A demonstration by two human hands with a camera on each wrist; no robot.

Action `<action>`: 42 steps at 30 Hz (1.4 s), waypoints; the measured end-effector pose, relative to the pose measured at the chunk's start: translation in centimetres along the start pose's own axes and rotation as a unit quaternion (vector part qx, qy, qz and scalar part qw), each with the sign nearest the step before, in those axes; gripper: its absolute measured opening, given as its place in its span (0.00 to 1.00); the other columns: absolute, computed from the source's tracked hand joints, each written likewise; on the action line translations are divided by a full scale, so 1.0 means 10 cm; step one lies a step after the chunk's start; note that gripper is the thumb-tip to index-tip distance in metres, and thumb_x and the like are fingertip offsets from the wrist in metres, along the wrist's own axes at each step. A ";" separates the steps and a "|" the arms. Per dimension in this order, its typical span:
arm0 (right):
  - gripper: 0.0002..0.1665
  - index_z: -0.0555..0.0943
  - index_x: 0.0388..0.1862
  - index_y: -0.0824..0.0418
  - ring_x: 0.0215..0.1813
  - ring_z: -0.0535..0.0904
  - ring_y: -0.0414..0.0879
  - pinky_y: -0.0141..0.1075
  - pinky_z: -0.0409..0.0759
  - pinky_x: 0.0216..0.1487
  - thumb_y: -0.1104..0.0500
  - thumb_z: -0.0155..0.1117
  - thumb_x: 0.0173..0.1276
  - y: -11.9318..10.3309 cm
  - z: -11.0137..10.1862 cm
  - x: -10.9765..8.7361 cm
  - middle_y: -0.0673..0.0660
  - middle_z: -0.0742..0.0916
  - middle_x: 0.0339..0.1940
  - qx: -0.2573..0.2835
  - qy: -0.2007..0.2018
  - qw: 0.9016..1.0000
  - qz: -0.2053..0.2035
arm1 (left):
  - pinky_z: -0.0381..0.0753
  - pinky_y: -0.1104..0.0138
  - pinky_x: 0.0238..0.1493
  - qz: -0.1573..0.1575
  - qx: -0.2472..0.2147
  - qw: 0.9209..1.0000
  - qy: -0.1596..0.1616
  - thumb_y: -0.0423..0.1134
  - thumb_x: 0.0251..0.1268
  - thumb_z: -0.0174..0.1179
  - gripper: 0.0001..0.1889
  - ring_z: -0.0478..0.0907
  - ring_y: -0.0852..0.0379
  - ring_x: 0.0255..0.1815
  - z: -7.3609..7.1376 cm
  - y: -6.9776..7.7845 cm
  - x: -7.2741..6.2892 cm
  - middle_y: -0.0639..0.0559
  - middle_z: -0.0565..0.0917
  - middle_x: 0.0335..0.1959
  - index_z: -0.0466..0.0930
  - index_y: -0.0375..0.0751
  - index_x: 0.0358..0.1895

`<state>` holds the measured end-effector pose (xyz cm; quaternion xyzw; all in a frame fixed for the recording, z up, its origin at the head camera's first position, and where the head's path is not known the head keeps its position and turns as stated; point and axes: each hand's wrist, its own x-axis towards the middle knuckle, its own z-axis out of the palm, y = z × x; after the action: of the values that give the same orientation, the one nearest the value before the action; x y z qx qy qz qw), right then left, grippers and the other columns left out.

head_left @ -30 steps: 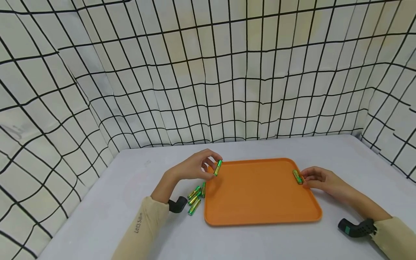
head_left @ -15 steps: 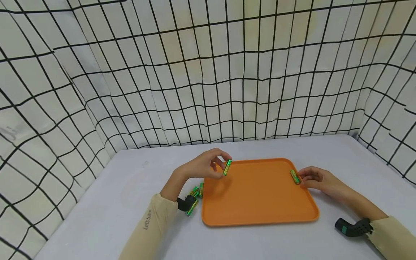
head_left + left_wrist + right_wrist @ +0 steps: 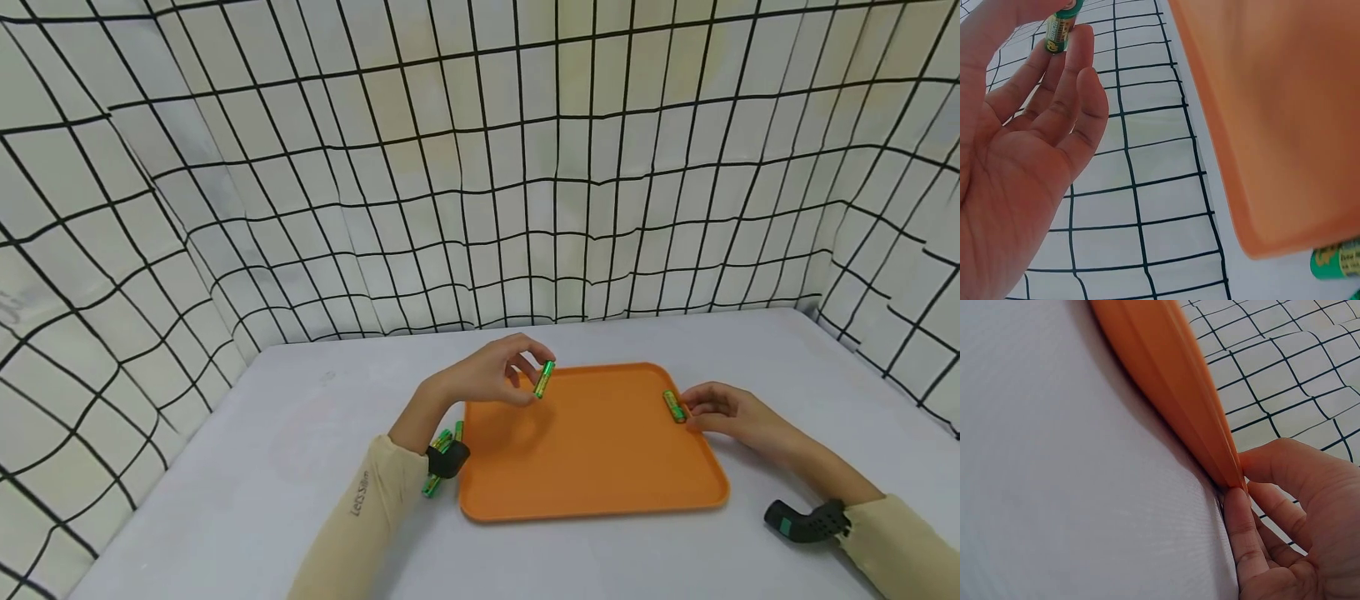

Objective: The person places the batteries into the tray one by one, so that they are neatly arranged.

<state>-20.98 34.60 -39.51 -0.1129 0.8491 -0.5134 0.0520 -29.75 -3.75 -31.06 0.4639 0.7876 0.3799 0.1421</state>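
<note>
My left hand (image 3: 495,372) pinches a green and gold battery (image 3: 544,380) between thumb and fingertips, raised over the left back part of an orange tray (image 3: 592,458). In the left wrist view the battery's end (image 3: 1057,34) shows at the fingertips, the other fingers loosely bent. A second battery (image 3: 673,407) lies inside the tray along its right rim. Just outside that rim, my right hand (image 3: 723,408) grips the tray's edge. The right wrist view has thumb and fingers on either side of the orange rim (image 3: 1179,387).
Several more batteries (image 3: 431,487) lie on the white table (image 3: 585,558) left of the tray, partly hidden by the left wrist's black camera (image 3: 447,459). Another camera (image 3: 806,523) sits on the right wrist. Black-gridded white walls (image 3: 517,208) enclose the back and sides.
My left hand has moved right with its battery, further over the tray, and its wrist now covers part of the battery pile. The right hand stays at the tray's edge.
</note>
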 end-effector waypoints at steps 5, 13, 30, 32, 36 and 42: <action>0.26 0.71 0.61 0.72 0.46 0.77 0.35 0.26 0.77 0.47 0.59 0.63 0.70 0.01 0.00 -0.01 0.63 0.80 0.54 0.004 -0.001 1.000 0.000 | 0.77 0.68 0.43 0.008 -0.003 1.000 -0.008 0.29 0.56 0.67 0.26 0.80 0.62 0.47 0.05 0.03 0.09 0.50 0.74 0.57 0.73 0.39 0.59; 0.27 0.71 0.61 0.72 0.46 0.78 0.36 0.26 0.77 0.48 0.58 0.64 0.69 0.03 0.00 0.00 0.64 0.80 0.53 0.007 0.001 1.000 0.007 | 0.77 0.69 0.43 0.018 -0.002 1.000 -0.015 0.29 0.56 0.67 0.26 0.80 0.63 0.47 0.14 0.05 0.21 0.50 0.73 0.57 0.73 0.39 0.60; 0.27 0.71 0.60 0.72 0.47 0.77 0.38 0.27 0.77 0.48 0.58 0.65 0.69 0.00 -0.01 0.00 0.62 0.80 0.52 0.016 0.002 1.000 0.009 | 0.77 0.69 0.44 0.029 -0.033 0.998 -0.038 0.28 0.56 0.67 0.27 0.80 0.62 0.46 0.39 0.02 0.44 0.46 0.74 0.56 0.72 0.37 0.61; 0.27 0.71 0.60 0.72 0.46 0.77 0.38 0.27 0.77 0.48 0.59 0.64 0.69 -0.01 -0.01 0.01 0.62 0.80 0.51 0.018 0.002 1.000 0.009 | 0.77 0.69 0.44 0.031 -0.030 0.998 -0.039 0.28 0.56 0.67 0.27 0.80 0.62 0.46 0.40 0.03 0.47 0.46 0.73 0.56 0.72 0.37 0.60; 0.27 0.70 0.61 0.73 0.46 0.77 0.38 0.27 0.77 0.48 0.60 0.64 0.69 -0.02 -0.02 0.02 0.63 0.80 0.52 0.026 0.003 1.000 0.008 | 0.78 0.69 0.44 0.033 -0.021 0.998 -0.041 0.29 0.56 0.68 0.27 0.80 0.62 0.46 0.42 0.03 0.52 0.47 0.73 0.55 0.73 0.38 0.60; 0.28 0.70 0.61 0.73 0.47 0.77 0.39 0.27 0.77 0.48 0.59 0.64 0.68 0.01 -0.01 0.02 0.63 0.80 0.52 0.027 0.002 1.000 0.015 | 0.77 0.70 0.44 0.031 -0.025 0.998 -0.050 0.28 0.57 0.67 0.26 0.80 0.62 0.46 0.49 0.01 0.59 0.46 0.72 0.55 0.72 0.37 0.60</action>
<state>-21.26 34.73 -39.57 -0.0979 0.8368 -0.5352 0.0608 -30.02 3.51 -33.53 0.5030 0.7551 0.3796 0.1812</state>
